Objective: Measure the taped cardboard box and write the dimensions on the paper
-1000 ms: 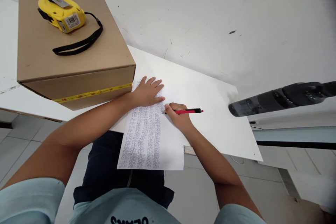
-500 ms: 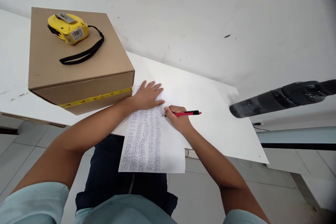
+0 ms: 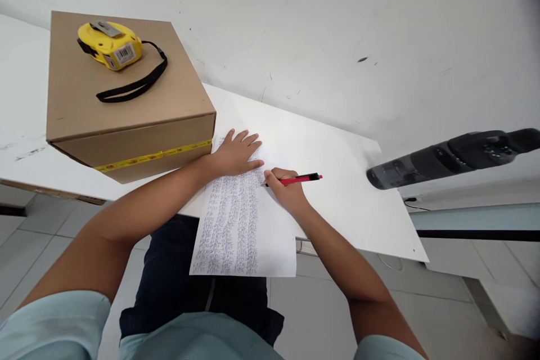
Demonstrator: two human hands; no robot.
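Observation:
A sheet of paper lies on the white table, its lower part hanging past the front edge. Columns of blue handwriting fill its left and middle; the right side is blank. My left hand rests flat on the upper part of the sheet, fingers spread. Just right of it, my right hand is closed around a red and black pen. The pen's tip is at the right edge of the writing, and its back end points right.
On the left of the table stands a cardboard box with yellow tape along its side. A yellow tape measure with a black strap lies on top. A dark bottle stands at the right end. A white wall rises behind.
Both hands hold nearly the same places on the sheet, and the pen stays in my right hand. The whole view has shifted very slightly.

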